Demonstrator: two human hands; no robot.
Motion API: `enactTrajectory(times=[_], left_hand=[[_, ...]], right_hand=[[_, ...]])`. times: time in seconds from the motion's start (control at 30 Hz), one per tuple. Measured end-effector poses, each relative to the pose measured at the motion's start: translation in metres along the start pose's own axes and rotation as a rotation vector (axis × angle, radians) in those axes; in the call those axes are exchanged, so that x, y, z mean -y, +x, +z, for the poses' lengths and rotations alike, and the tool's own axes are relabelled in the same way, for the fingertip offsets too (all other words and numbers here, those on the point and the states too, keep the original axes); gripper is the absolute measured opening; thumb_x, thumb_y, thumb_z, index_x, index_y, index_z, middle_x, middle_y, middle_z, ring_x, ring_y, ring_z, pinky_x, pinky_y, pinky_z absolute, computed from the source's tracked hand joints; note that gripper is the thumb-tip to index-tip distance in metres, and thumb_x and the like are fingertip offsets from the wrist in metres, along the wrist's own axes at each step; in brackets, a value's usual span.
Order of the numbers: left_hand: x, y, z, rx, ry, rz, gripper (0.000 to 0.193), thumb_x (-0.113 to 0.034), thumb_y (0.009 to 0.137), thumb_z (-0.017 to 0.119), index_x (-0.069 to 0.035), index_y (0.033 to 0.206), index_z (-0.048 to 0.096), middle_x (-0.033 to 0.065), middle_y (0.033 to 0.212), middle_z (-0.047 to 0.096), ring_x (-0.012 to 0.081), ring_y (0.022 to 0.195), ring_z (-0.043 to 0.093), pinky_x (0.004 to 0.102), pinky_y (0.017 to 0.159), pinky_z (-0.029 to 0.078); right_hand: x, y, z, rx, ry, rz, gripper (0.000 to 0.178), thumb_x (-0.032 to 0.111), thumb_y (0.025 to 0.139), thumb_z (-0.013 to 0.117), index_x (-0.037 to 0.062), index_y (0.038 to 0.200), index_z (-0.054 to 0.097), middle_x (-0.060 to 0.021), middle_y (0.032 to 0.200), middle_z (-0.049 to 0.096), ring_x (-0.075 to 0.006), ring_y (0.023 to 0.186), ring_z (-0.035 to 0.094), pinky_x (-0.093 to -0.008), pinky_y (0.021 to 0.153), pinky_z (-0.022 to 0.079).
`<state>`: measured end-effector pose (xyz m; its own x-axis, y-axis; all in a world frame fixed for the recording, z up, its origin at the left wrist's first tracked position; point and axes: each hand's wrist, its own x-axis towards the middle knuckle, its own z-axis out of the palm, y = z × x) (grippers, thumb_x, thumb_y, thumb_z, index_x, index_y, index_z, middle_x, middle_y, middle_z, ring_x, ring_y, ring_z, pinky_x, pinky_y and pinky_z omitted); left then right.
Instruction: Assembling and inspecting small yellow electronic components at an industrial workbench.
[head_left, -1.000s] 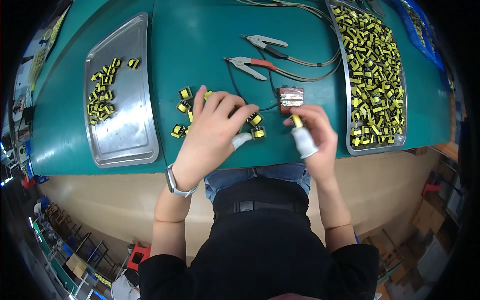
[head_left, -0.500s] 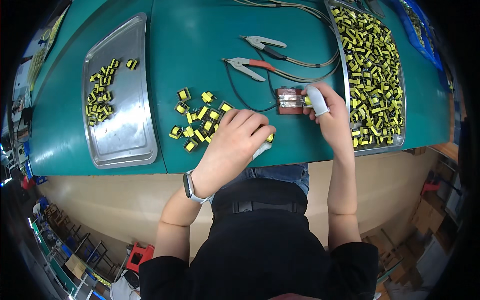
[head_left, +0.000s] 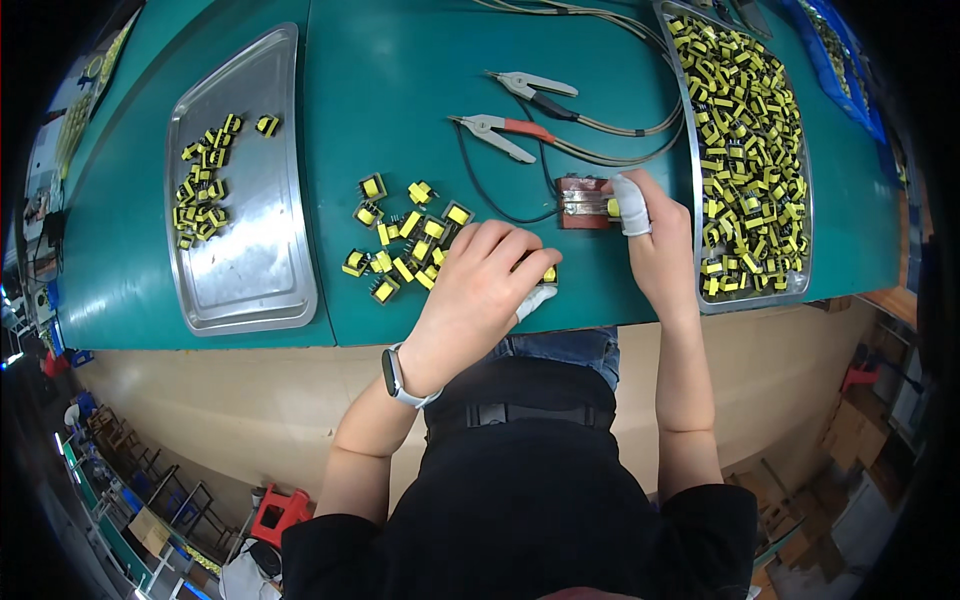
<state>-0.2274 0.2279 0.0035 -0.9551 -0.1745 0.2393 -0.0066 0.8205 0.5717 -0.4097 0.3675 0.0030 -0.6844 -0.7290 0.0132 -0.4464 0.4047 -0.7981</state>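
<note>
My left hand point(head_left: 487, 272) is closed on a small yellow-and-black transformer point(head_left: 549, 273), whose end shows past the fingertips. Beside that hand lies a loose group of similar transformers point(head_left: 412, 224) on the green table. My right hand point(head_left: 650, 212), with white covers on its fingers, grips another transformer point(head_left: 613, 207). That one sits against the right end of a small reddish-brown block with metal strips point(head_left: 582, 203). The right fingers partly hide it. A dark lead runs from the block's left side toward the clips.
Two grey clip leads, one with a black sleeve point(head_left: 535, 88) and one with a red sleeve point(head_left: 500, 132), lie beyond the block. A metal tray point(head_left: 255, 270) at left holds several transformers. A tray at right point(head_left: 694, 170) is heaped with them. A blue crate point(head_left: 850, 105) stands far right.
My left hand has shifted slightly to the right with the transformer in it. My right hand stays at the block, its fingers turned a little. The whole view has shifted slightly.
</note>
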Motion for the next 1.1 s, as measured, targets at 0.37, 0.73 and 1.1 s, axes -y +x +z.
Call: enactTrajectory(times=[0.37, 0.73, 1.1], left_hand=[[0.0, 0.001, -0.001, 0.009, 0.006, -0.007, 0.034, -0.014, 0.078, 0.079, -0.009, 0.11, 0.068, 0.0042, 0.106, 0.064, 0.0264, 0.104, 0.059, 0.0419, 0.093, 0.047], [-0.007, 0.005, -0.001, -0.056, -0.072, -0.006, 0.036, -0.011, 0.077, 0.078, -0.009, 0.11, 0.066, 0.004, 0.104, 0.065, 0.0275, 0.104, 0.06, 0.0437, 0.096, 0.045], [-0.017, 0.0, -0.001, -0.265, -0.166, -0.108, 0.048, -0.013, 0.072, 0.087, -0.009, 0.115, 0.068, 0.0031, 0.108, 0.069, 0.0287, 0.105, 0.061, 0.0445, 0.095, 0.046]], right_hand=[[-0.006, 0.004, -0.002, -0.005, 0.314, 0.193, 0.02, 0.019, 0.103, 0.071, 0.0006, 0.1, 0.064, 0.0009, 0.08, 0.062, -0.0053, 0.073, 0.053, -0.0228, 0.065, 0.042], [0.001, 0.002, 0.004, -0.015, 0.253, 0.135, 0.017, 0.017, 0.106, 0.064, 0.0007, 0.101, 0.064, -0.0018, 0.085, 0.066, -0.0064, 0.072, 0.057, -0.0227, 0.059, 0.041], [0.018, -0.035, 0.013, 0.213, 0.811, 0.357, 0.018, 0.016, 0.101, 0.071, 0.0028, 0.111, 0.067, 0.0022, 0.085, 0.061, -0.003, 0.067, 0.054, -0.0201, 0.054, 0.04]])
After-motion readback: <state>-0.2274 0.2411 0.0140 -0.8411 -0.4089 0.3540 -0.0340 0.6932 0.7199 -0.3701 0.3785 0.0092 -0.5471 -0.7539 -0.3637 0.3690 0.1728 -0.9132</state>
